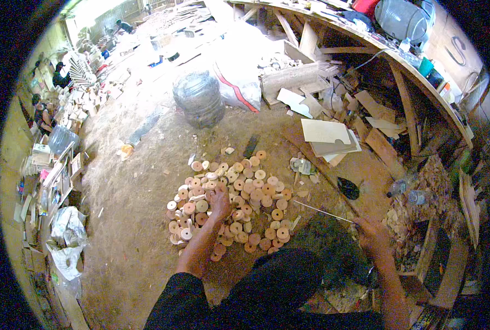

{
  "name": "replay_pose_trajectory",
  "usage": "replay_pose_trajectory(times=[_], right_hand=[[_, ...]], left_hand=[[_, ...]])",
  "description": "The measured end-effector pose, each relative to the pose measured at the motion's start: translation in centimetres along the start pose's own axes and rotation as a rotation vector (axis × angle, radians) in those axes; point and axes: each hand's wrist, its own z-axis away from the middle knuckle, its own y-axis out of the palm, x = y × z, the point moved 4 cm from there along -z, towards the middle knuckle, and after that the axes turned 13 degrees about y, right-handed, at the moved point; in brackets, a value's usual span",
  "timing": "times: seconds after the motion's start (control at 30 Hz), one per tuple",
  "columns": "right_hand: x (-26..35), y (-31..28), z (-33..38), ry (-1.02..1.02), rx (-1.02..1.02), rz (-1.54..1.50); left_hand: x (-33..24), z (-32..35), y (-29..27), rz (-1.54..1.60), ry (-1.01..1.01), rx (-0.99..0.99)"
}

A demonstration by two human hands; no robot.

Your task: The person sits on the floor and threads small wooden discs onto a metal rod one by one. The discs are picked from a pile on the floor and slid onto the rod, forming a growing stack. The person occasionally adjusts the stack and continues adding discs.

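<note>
A pile of small round wooden discs [268, 189], many with a hole in the middle, lies spread on the dirt floor before me. My left hand [219, 202] reaches into the pile, its fingers drawn together at a wooden disc [221, 180] near the fingertips; the hand hides part of its grip. To the right, my right hand [373, 237] is closed around one end of a thin, straight metal rod [323, 211]. The rod's free tip points left, toward the pile's right edge.
A large translucent plastic barrel [199, 99] stands beyond the pile, beside a white sack [238, 82]. On the right are wood offcuts [377, 113], a flat board [326, 132] and a long workbench [360, 41]. Plastic bags [69, 242] lie left. People work at the far left.
</note>
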Motion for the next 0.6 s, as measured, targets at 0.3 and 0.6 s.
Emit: replay_pose_trajectory(times=[0.3,0.6], right_hand=[[-0.3,0.4,-1.3,0.091,0.044,-0.050],[-3.8,2.4,-1.2,0.171,0.057,-0.017]], left_hand=[[-3.7,-0.8,0.3,-0.101,0.314,0.081],[-0.9,1.3,-1.3,0.175,0.261,0.205]])
